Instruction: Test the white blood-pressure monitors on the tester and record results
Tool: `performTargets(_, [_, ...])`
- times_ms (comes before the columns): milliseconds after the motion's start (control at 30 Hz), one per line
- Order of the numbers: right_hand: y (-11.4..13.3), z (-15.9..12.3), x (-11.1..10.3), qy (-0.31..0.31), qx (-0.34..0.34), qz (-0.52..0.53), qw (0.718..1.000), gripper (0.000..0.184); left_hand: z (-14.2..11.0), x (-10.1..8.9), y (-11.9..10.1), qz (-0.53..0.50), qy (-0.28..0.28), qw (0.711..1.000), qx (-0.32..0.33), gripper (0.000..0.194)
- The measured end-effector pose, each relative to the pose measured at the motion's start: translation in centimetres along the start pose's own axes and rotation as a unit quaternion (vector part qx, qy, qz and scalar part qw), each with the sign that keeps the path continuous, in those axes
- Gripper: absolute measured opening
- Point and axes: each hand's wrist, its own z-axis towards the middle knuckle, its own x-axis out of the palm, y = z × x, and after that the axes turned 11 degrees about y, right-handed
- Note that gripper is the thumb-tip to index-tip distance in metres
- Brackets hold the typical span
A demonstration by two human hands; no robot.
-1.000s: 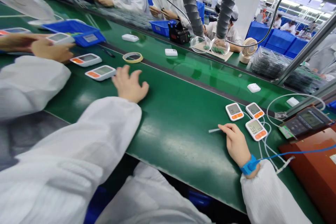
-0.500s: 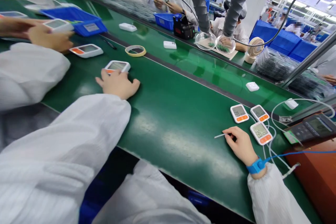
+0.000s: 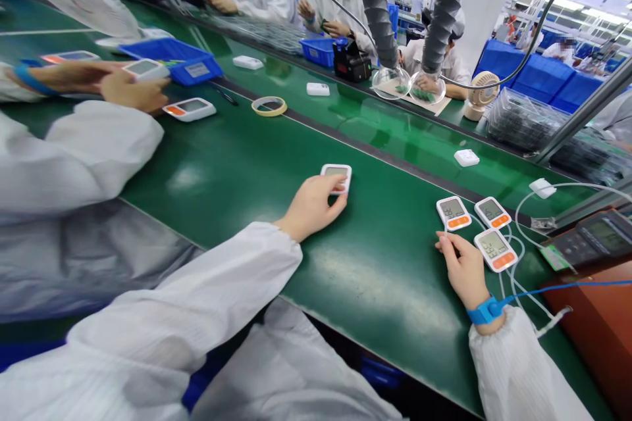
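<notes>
My left hand is closed over a white blood pressure monitor with a grey screen, which lies on the green tabletop; my fingers hide its lower part. Further right, my right hand pinches a thin pale tube between thumb and finger. The tube's end is beside the lower edge of a monitor with orange buttons; whether it touches I cannot tell. Two more such monitors, one upper right and one nearer, lie beside my right hand, with tubes around them. A blue strap circles my right wrist.
At left, a co-worker's hands hold another monitor. A further monitor, a blue tray and a tape roll lie nearby. White boxes sit along the far strip. A handheld meter is at right.
My left hand has moved right across the table, bringing the monitor with it. My right hand has turned the tube from sideways to upward, near the leftmost of the three monitors.
</notes>
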Motion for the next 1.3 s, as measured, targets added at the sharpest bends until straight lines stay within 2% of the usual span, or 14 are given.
performTargets(100, [0.0, -0.2, 0.2, 0.031, 0.014, 0.047, 0.998, 0.041, -0.3, 0.5, -1.9, -0.059, -0.004, 0.997, 0.058, 0.043])
performTargets(200, [0.0, -0.2, 0.2, 0.058, 0.009, 0.058, 0.997, 0.040, 0.4, 1.3, -3.0, -0.052, 0.041, 0.994, 0.088, 0.057])
performTargets(267, [-0.1, -0.2, 0.2, 0.049, -0.010, 0.047, 0.998, 0.037, 1.4, 2.2, -3.7, -0.034, 0.063, 0.995, 0.074, 0.061])
performTargets(467, [-0.5, 0.0, 0.2, -0.007, -0.030, 0.031, 0.999, 0.034, 6.1, 5.3, -7.8, -0.029, 0.043, 0.999, 0.003, 0.044])
performTargets(633, [-0.4, -0.1, 0.1, -0.012, -0.007, 0.062, 0.998, 0.040, 8.0, 6.2, -10.6, -0.215, 0.020, 0.976, 0.012, 0.051])
performTargets(700, [-0.4, 0.0, 0.1, -0.031, -0.007, 0.064, 0.997, 0.038, 7.8, 6.3, -11.4, -0.370, -0.001, 0.929, -0.023, 0.054])
performTargets(733, [-0.5, 0.1, 0.0, -0.043, -0.005, 0.064, 0.997, 0.037, 7.5, 6.3, -12.0, -0.459, -0.010, 0.887, -0.044, 0.055])
performTargets(800, [-0.5, 0.3, -0.1, -0.072, 0.007, 0.074, 0.995, 0.036, 6.4, 6.2, -13.6, -0.631, -0.023, 0.773, -0.064, 0.059])
performTargets(867, [-0.5, 0.4, -0.2, -0.110, 0.016, 0.097, 0.989, 0.035, 4.9, 5.9, -15.7, -0.753, -0.009, 0.657, -0.021, 0.065])
performTargets(900, [-0.4, 0.4, -0.3, -0.130, 0.016, 0.109, 0.985, 0.035, 4.0, 5.6, -16.7, -0.784, 0.008, 0.621, 0.015, 0.068])
performTargets(967, [-0.2, 0.2, -0.5, -0.165, 0.006, 0.122, 0.979, 0.032, 2.1, 5.2, -18.6, -0.796, 0.070, 0.596, 0.081, 0.071])
performTargets(1067, [0.3, -0.1, -0.7, -0.184, -0.002, 0.105, 0.977, 0.025, 0.2, 4.9, -19.9, -0.766, 0.202, 0.595, 0.137, 0.074])
performTargets(1167, [0.7, -0.4, -0.7, -0.158, -0.004, 0.094, 0.983, 0.022, -0.1, 5.1, -19.6, -0.773, 0.278, 0.560, 0.106, 0.079])
performTargets(1300, [1.1, -0.7, -0.7, -0.157, -0.019, 0.065, 0.985, 0.019, 0.5, 5.4, -19.3, -0.808, 0.291, 0.511, 0.044, 0.074])
